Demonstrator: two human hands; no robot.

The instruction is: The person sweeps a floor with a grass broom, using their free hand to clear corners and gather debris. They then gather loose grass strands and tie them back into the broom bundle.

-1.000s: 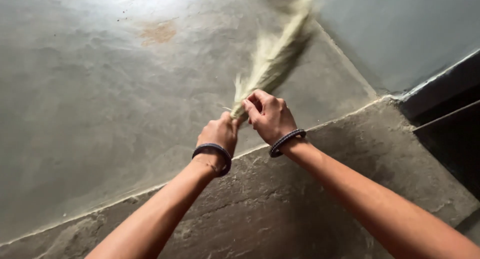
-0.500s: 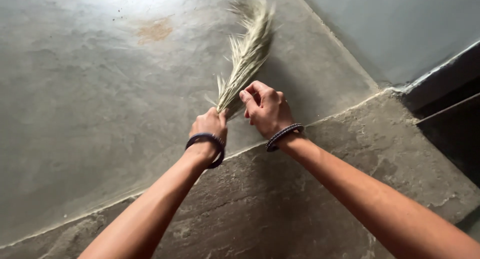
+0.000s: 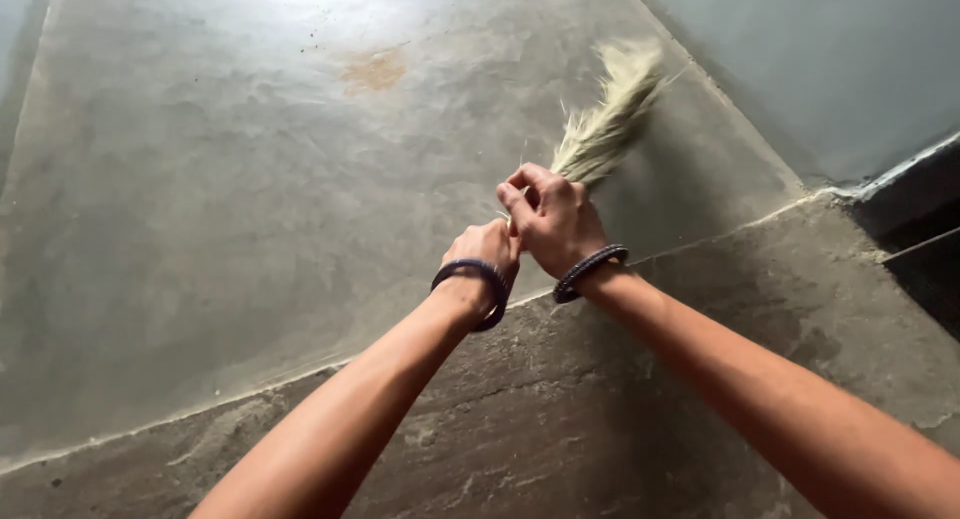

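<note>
Both of my hands grip a pale straw-coloured grass broom (image 3: pixel 610 119) at its bound end, held out over a smooth grey cement floor (image 3: pixel 200 199). My left hand (image 3: pixel 484 254) is closed low on the handle, with a dark bangle on its wrist. My right hand (image 3: pixel 552 217) is closed just above it, also with a dark bangle. The feathery brush end points up and to the right, toward the foot of the wall, and is slightly blurred.
A grey-blue wall (image 3: pixel 830 59) rises at the right. A rough, darker stone slab (image 3: pixel 600 419) lies under my forearms, edged by a pale seam. A dark opening (image 3: pixel 920 239) sits at the far right. An orange-brown stain (image 3: pixel 373 72) marks the floor.
The broom's brush end swung from upper right toward the middle, then back to the right. My hands shifted slightly right and the view moved with them.
</note>
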